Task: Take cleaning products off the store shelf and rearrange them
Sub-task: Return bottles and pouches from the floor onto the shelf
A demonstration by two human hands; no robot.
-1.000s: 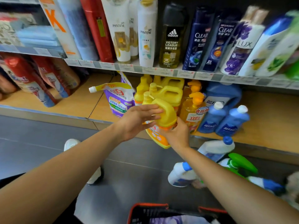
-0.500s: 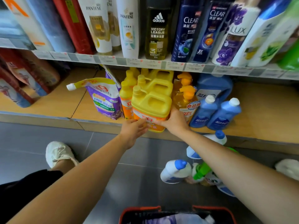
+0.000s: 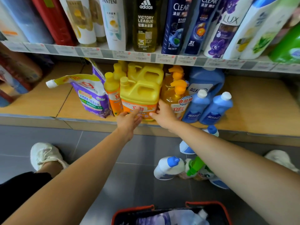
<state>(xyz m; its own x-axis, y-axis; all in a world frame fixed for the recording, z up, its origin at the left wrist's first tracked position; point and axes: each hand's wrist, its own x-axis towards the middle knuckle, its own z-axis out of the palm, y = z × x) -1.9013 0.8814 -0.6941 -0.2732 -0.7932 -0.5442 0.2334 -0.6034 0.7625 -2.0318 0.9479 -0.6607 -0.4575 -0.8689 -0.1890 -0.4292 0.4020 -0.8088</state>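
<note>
A yellow jug (image 3: 139, 95) with an orange label stands upright at the front of the wooden lower shelf (image 3: 253, 101), a second yellow jug behind it. My left hand (image 3: 129, 121) touches the jug's lower front with straight fingers. My right hand (image 3: 164, 115) presses against its lower right side, fingers extended. To the left stand slim yellow bottles (image 3: 112, 88) and a purple refill pouch (image 3: 90, 96). Orange pump bottles (image 3: 176, 93) and blue bottles (image 3: 209, 106) stand to the right.
Shampoo and body wash bottles (image 3: 144, 25) fill the upper shelf. White and blue bottles and a green spray bottle (image 3: 183, 168) lie on the grey floor below the shelf. A red-rimmed basket (image 3: 116, 215) holding a pouch sits at the bottom edge. White shoes flank the floor.
The yellow jug went from tilted in both hands in front of the shelf to standing on the shelf. Both hands loosened and now only touch its lower part.
</note>
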